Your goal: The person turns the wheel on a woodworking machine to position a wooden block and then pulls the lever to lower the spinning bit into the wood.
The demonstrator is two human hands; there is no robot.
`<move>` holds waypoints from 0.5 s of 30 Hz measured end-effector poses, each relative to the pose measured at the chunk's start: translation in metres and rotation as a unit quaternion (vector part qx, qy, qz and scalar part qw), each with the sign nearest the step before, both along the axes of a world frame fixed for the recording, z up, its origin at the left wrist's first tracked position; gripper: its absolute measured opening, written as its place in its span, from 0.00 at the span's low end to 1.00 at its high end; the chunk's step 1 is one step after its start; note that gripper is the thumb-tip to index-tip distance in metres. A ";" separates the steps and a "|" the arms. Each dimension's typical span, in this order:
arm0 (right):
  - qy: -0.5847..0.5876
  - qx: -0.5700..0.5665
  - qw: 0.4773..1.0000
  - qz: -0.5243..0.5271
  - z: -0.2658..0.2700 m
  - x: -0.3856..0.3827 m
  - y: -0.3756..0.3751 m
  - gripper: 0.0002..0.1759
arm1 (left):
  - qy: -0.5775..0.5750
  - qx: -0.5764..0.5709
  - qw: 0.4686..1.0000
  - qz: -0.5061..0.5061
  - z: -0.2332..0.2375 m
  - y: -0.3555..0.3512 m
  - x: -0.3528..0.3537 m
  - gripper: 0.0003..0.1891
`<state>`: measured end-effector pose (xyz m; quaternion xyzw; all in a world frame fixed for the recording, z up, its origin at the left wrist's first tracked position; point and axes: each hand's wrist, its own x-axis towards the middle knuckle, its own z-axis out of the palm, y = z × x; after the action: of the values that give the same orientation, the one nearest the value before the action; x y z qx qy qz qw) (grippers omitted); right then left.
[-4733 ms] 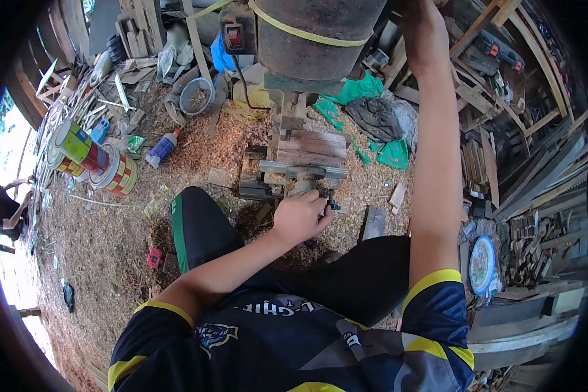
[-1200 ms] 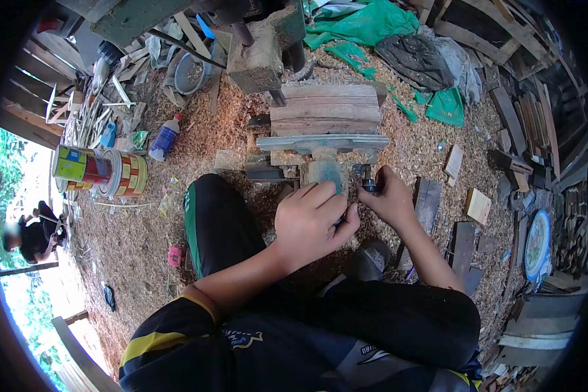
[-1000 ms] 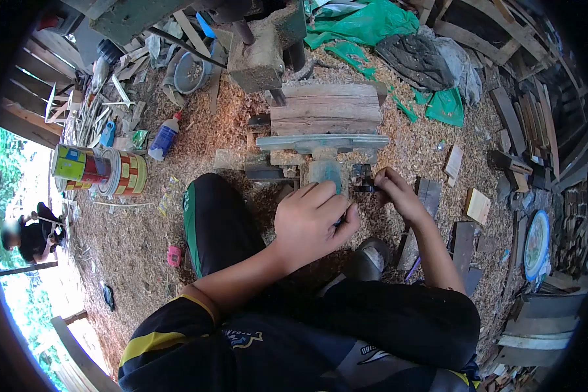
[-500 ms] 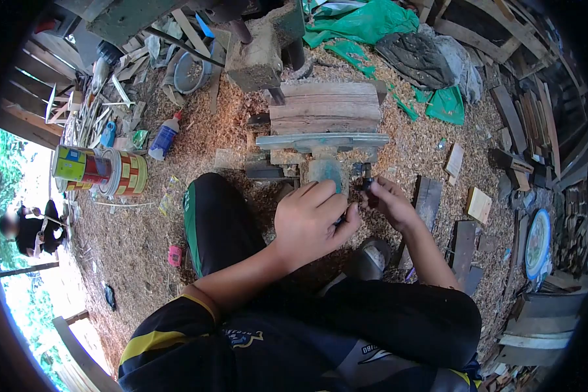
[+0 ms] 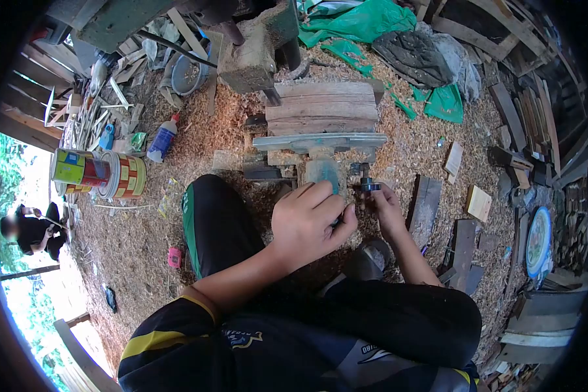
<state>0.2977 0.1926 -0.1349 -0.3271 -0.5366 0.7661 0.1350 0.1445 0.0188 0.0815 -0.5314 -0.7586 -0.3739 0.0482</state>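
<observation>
My left hand (image 5: 307, 217) is closed in a fist around something small and dark, mostly hidden by the fingers. It hovers just in front of a teal metal post (image 5: 323, 172) that carries a long flat metal bar (image 5: 320, 142). My right hand (image 5: 387, 210) is closed, fingertips and thumb pinching a small dark round piece with a bluish rim (image 5: 370, 185), right of the post. Beyond the bar lies a greyish wooden block (image 5: 321, 108). The two hands are close together but apart.
A dusty metal machine (image 5: 247, 68) stands at the top centre. Wood shavings cover the ground. Paint cans (image 5: 123, 174), a blue-white bottle (image 5: 162, 140) and a pink object (image 5: 174, 257) are at left. Planks (image 5: 424, 206) lie at right. Another person (image 5: 38, 230) sits far left.
My right hand has turned slightly, and the round piece in it now shows its rim more plainly. My left hand stays almost in place. The view has shifted a little.
</observation>
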 end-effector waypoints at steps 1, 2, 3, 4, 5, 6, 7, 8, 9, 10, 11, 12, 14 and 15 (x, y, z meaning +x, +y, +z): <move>-0.046 0.104 0.993 -0.002 0.000 -0.002 -0.002 0.19 | 0.000 -0.003 1.000 0.001 0.000 0.000 0.000 0.12; -0.046 0.104 0.994 -0.002 0.001 -0.001 -0.003 0.19 | 0.000 -0.003 1.000 0.001 0.000 0.000 0.000 0.12; -0.009 0.042 0.997 -0.065 0.004 0.002 -0.004 0.19 | 0.002 -0.001 1.000 0.000 0.000 0.000 -0.001 0.13; 0.028 -0.021 0.991 -0.128 0.016 0.000 -0.007 0.19 | 0.003 0.001 1.000 -0.002 -0.001 0.000 -0.001 0.13; 0.027 -0.022 0.991 -0.127 0.025 -0.004 -0.011 0.19 | 0.002 0.000 1.000 -0.002 0.000 0.001 -0.001 0.13; -0.007 0.034 0.995 -0.094 0.033 -0.008 -0.015 0.17 | -0.010 0.020 1.000 -0.003 0.000 0.003 0.000 0.14; -0.041 0.091 0.993 -0.061 0.036 -0.011 -0.018 0.16 | -0.021 0.040 0.999 -0.005 0.000 0.004 0.000 0.15; 0.000 0.012 0.997 -0.072 0.035 -0.012 -0.020 0.14 | -0.021 0.039 0.999 -0.006 0.000 0.004 0.000 0.15; 0.000 0.011 0.997 -0.073 0.019 -0.009 -0.020 0.14 | -0.022 0.039 0.999 -0.007 0.001 0.003 0.000 0.15; -0.018 -0.044 0.995 -0.089 -0.006 -0.005 -0.019 0.14 | -0.022 0.039 0.999 -0.007 0.001 0.003 0.000 0.15; -0.036 -0.099 0.989 -0.104 -0.011 -0.005 -0.021 0.13 | -0.022 0.040 0.999 -0.007 0.000 0.003 0.000 0.15; -0.035 -0.098 0.989 -0.103 -0.013 0.001 -0.021 0.13 | -0.020 0.048 0.999 -0.010 -0.002 0.003 0.000 0.15; -0.020 0.011 0.989 -0.143 0.018 0.001 -0.026 0.12 | -0.017 0.057 0.998 -0.010 -0.003 0.004 -0.002 0.15; -0.022 0.008 0.989 -0.144 0.031 -0.003 -0.030 0.12 | -0.015 0.055 0.998 -0.007 -0.003 0.004 -0.002 0.15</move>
<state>0.2947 0.1628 -0.1041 -0.4164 -0.4934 0.7268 0.2344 0.1430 0.0229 0.0783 -0.5278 -0.7336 -0.4233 0.0634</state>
